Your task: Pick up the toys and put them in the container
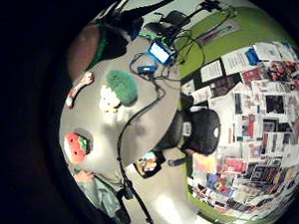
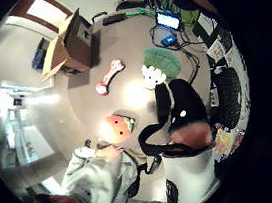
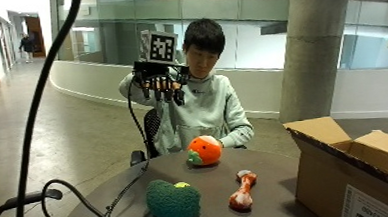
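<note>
Three plush toys lie on the round grey table (image 3: 204,188). An orange round toy (image 3: 204,150) sits at the far edge near the person. A green broccoli-like toy (image 3: 174,201) is at the near side, with a bone-shaped toy (image 3: 242,190) to its right. The cardboard box (image 3: 350,165) stands open at the table's right. My gloved right hand (image 3: 160,83) is raised high above the table at chest height, fingers hanging straight down, holding nothing. The palm views look down on the bone toy (image 2: 109,76), the green toy (image 2: 160,66), the orange toy (image 2: 119,128) and the box (image 2: 70,44).
A black cable (image 3: 128,187) runs from the raised hand down across the table's left side. A small lit screen (image 2: 168,20) and wires lie at the table's edge. A concrete pillar (image 3: 317,47) stands behind the box.
</note>
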